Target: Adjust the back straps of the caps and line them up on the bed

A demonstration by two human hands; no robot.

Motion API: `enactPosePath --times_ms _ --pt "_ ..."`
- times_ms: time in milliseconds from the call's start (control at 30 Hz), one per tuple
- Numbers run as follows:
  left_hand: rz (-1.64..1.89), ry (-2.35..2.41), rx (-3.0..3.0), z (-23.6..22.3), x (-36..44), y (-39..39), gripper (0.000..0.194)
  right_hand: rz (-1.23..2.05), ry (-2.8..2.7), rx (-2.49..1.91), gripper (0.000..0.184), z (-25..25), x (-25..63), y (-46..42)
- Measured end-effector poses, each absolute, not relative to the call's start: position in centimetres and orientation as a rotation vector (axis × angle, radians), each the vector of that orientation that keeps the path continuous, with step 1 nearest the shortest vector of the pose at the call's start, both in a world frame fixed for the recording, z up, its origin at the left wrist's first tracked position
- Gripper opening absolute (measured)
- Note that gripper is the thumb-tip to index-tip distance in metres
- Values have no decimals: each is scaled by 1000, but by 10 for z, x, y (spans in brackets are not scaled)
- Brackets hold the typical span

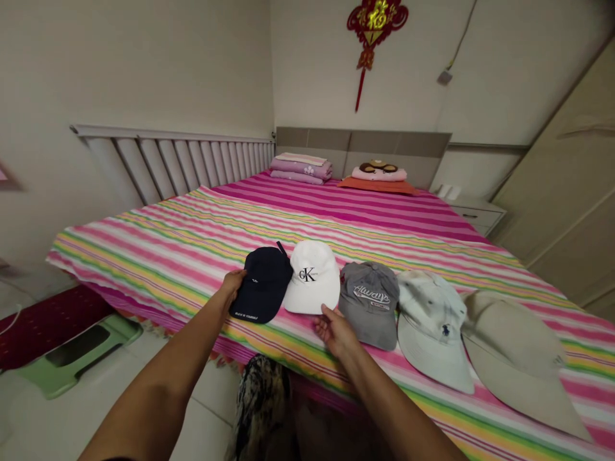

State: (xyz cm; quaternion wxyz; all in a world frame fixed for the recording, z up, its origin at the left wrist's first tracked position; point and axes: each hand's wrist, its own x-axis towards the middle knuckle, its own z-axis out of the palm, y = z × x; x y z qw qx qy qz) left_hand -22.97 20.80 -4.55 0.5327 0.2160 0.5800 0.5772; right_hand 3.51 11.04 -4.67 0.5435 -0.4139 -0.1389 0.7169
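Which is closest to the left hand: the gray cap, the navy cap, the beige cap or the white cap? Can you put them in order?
Looking from the head camera, starting at the left hand:
1. Navy cap: touching the hand, just to its right.
2. White CK cap: right of the navy cap.
3. Gray cap: right of the white cap.
4. Beige cap: farthest right.

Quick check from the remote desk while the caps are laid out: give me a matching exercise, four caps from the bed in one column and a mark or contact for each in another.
Column 1:
1. navy cap
2. white cap
3. grey cap
4. pale cap

Column 2:
A. dark "CK" letters on the front
B. left hand against its side
C. small dark blue logo
D. pale script reading "Always"

Pairs: 1-B, 2-A, 3-D, 4-C.
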Motion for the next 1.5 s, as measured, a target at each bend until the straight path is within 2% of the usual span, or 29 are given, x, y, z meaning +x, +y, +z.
enactPosePath --times_ms 233,333,533,600,700,833,900,1000,1100,1200,1300,1500 --pt "1273 1319 639 -33 -215 203 13 1614 -502 -863 28 -20 57 72" --pt "1367 1337 682 -25 -202 200 13 1534 -610 -843 28 -11 70 52" --pt "1612 1263 799 8 -162 180 29 1457 -893 -936 20 -16 99 12" --pt "1549 1178 832 16 -142 160 25 1502 -961 -985 22 -31 103 0" --pt "1189 869 791 21 -114 122 26 1502 -1055 -1087 21 -60 106 -16" --pt "996 482 832 21 -96 81 35 1310 -1260 -1213 13 -76 123 -21" --pt "903 461 879 21 -91 69 38 1224 -1278 -1254 18 -63 135 -18" --pt "759 485 948 20 -79 57 38 1288 -1101 -1224 30 -24 146 -12" --pt "685 442 972 21 -67 48 39 1273 -1202 -1086 41 12 138 -11" --pt "688 404 911 23 -60 43 34 1361 -1292 -1060 30 26 122 -12" --pt "687 420 872 23 -59 43 30 1477 -1247 -992 33 21 111 -14" --pt "581 669 1026 27 -58 47 18 1444 -1219 -994 33 19 110 -14"
